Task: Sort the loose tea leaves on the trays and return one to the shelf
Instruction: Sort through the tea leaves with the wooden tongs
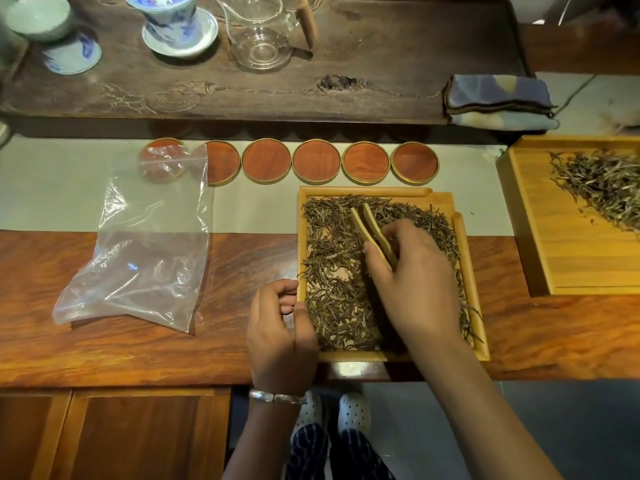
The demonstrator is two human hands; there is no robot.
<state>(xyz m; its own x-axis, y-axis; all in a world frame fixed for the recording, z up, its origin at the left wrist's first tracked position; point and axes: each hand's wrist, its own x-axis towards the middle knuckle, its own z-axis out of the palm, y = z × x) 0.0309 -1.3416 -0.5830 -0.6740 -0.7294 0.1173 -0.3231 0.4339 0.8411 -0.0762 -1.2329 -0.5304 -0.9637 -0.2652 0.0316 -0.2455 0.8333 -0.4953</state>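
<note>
The right hand point(412, 278) holds a pair of wooden tongs point(372, 233). The thumb and fingers are curled round the thick end, and the two thin tips point away from the person, down at the tea leaves point(332, 289). The tips sit a little apart. I cannot tell if a leaf is caught between them.

The tea leaves are dark, thin and curly. They are spread all over the small wooden tray point(474, 299) under the hand. This tray sits on the wooden table point(225, 341), close to the front edge.

The left hand point(280, 334) is just beside the left side of the tray. Its fingers are curled, and the thumb seems to touch the tray's rim. I cannot tell if it really grips the rim. There is a silver bracelet point(277, 397) on that wrist.

To the right, well apart, is a bigger wooden tray point(581, 271) with a second heap of tea leaves point(602, 185) in its far part.

To the left of the small tray lies a clear plastic bag point(145, 258), flat on the table. Its top covers one of the round red coasters point(316, 161). Six coasters lie in a row behind the small tray.

Further back is a long dark tea board point(381, 64). On it stand a glass pitcher point(259, 32), a blue and white cup on a saucer point(176, 26) and a pale green bowl point(38, 17). A folded cloth point(498, 98) rests at the right end.
</note>
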